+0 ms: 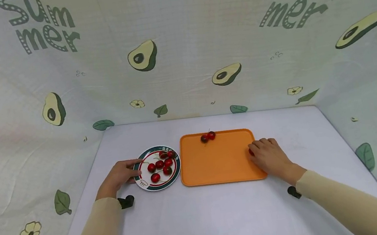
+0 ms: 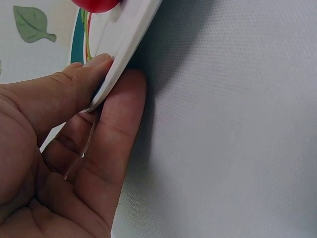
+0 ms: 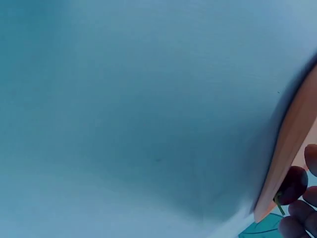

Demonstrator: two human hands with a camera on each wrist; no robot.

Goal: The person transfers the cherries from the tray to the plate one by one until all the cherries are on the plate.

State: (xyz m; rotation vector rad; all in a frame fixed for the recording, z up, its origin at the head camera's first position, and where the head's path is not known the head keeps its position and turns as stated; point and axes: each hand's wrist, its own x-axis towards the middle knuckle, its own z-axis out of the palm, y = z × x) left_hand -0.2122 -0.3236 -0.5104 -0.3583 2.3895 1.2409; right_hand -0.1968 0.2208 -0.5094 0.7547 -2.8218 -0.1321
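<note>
While my left grip [image 1: 123, 172] pinches the plate [image 1: 177, 168] by its near-left rim, my right grip [image 1: 269, 156] closes on a cherry [image 3: 292, 184] at the right edge of the tray [image 1: 217, 164]. I judge the work partway: about seven cherries [image 1: 155, 177] lie on the plate, two more at the tray's far edge, and mine is not yet released. From the head view my knuckles mostly hide it; the right wrist view crops my fingers, so how firmly I hold it is unclear.

Plate [image 1: 152, 186] left of tray [image 1: 218, 159]; cherries [image 1: 159, 164] on both
</note>
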